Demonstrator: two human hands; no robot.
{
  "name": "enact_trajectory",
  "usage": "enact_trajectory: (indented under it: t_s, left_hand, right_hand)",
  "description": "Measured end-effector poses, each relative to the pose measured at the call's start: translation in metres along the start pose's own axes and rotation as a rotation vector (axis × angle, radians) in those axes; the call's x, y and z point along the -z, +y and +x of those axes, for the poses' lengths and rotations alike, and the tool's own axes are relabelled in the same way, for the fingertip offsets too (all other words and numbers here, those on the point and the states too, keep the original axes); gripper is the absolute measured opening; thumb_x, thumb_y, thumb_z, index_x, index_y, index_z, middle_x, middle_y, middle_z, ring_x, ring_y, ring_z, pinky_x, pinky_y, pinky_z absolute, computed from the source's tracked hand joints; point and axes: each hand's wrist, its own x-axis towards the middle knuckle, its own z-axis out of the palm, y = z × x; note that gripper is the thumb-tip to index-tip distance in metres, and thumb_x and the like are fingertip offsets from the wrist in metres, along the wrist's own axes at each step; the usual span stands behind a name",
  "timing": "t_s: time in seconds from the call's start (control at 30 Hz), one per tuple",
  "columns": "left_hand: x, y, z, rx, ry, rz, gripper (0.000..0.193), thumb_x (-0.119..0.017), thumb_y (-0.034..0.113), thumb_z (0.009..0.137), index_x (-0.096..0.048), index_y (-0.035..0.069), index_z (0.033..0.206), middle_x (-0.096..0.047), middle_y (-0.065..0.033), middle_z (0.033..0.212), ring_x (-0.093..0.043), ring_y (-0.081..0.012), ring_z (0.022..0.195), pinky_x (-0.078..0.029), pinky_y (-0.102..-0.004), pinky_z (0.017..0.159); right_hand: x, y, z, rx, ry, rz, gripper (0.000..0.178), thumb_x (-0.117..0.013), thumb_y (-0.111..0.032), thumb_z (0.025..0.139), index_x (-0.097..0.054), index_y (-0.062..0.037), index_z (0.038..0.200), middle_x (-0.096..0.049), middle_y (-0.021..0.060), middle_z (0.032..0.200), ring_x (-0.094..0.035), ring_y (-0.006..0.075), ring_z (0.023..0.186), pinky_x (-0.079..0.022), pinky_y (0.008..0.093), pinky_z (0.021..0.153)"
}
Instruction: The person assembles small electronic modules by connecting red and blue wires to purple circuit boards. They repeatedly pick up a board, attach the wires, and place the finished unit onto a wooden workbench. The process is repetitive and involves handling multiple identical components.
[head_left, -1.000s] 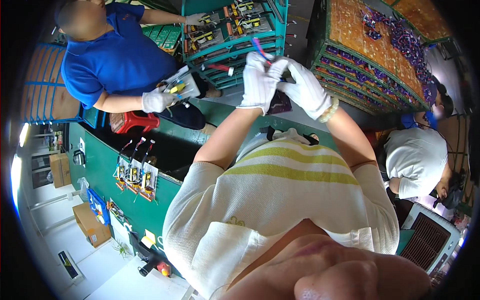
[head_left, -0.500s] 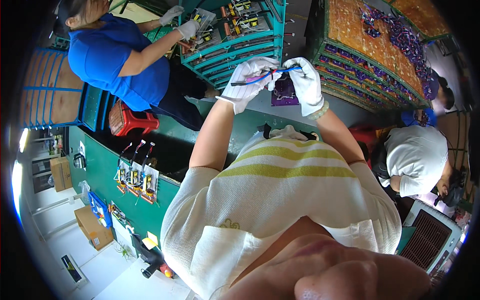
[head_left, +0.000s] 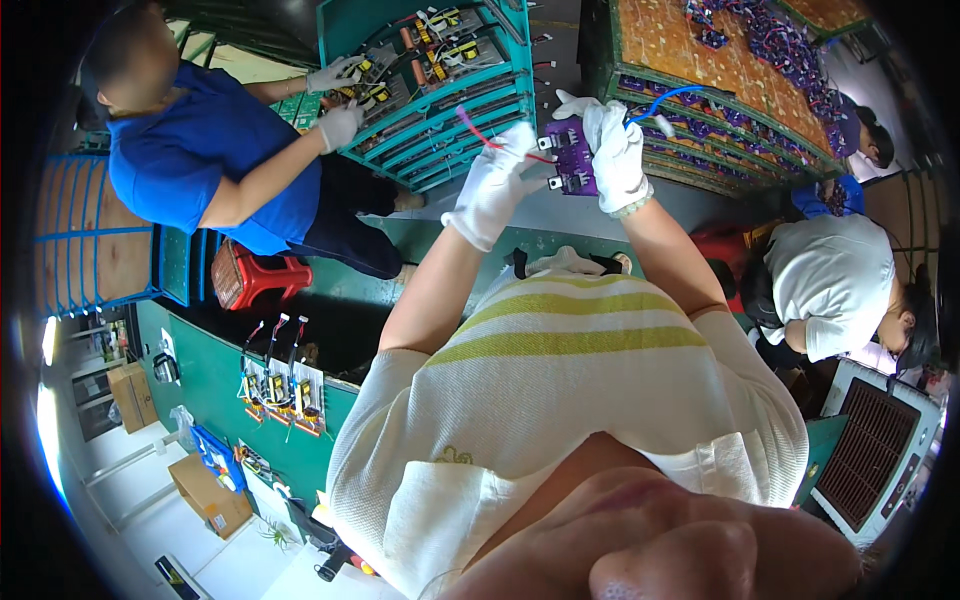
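My right hand (head_left: 620, 158), in a white glove, is closed on the right edge of a purple circuit board (head_left: 572, 160), which carries black parts with metal tabs on its left side. A blue wire (head_left: 665, 97) with a dark end sticks out to the right beyond that hand. To the left of the board, my gloved left hand (head_left: 490, 190) has its slightly blurred fingers closed on a thin red wire (head_left: 537, 158) that runs to the board. The wire's loose pinkish end (head_left: 464, 118) rises past the fingertips.
A teal rack (head_left: 440, 130) of boards stands ahead; a co-worker in blue (head_left: 215, 150) reaches into it. A green shelf rack (head_left: 720, 100) piled with purple boards stands ahead right. At left are a red stool (head_left: 260, 275) and a green bench (head_left: 200, 340). Another person (head_left: 830, 290) sits at right.
My hands have moved apart, and the wires they held together are now separated, blue to the right and red to the left. The purple board has come up between them.
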Motion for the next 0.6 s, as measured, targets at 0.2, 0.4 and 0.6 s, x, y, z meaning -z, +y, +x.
enact_trajectory:
  t_s: [0.2, 0.4, 0.6]
  left_hand:
    - [0.0, -0.029, 0.021, 0.074, -0.1, -0.277, 0.053, -0.051, 0.055, 0.091, -0.057, 0.008, 0.114, -0.062, -0.0066, 0.105, -0.057, -0.024, 0.104, -0.041, -0.048, 0.097]
    - [-0.007, -0.046, 0.013, 0.272, -0.08, -0.67, 0.064, -0.032, 0.057, 0.096, -0.051, 0.004, 0.125, -0.062, -0.0118, 0.117, -0.056, -0.0254, 0.114, -0.042, -0.0485, 0.101]
    - [0.049, -0.058, 0.056, -0.083, 0.056, -0.184, 0.055, -0.031, 0.053, 0.099, -0.056, 0.005, 0.106, -0.066, -0.0087, 0.097, -0.065, -0.0209, 0.091, -0.054, -0.0362, 0.082]
  right_hand:
    - [0.005, -0.022, 0.004, -0.052, -0.205, -0.055, 0.071, -0.009, -0.048, 0.101, -0.052, -0.0017, 0.069, -0.063, 0.0125, 0.072, -0.065, 0.0277, 0.076, -0.041, 0.0365, 0.099]
    - [0.011, -0.024, 0.0, 0.454, -0.249, -0.905, 0.054, -0.028, -0.04, 0.101, -0.059, 0.0041, 0.095, -0.07, 0.0053, 0.085, -0.065, 0.0215, 0.071, -0.044, 0.0283, 0.094]
    - [0.005, -0.024, -0.004, -0.25, -0.074, -0.347, 0.063, -0.015, -0.043, 0.102, -0.065, -0.0068, 0.092, -0.066, 0.0055, 0.082, -0.059, 0.0186, 0.074, -0.045, 0.0299, 0.083]
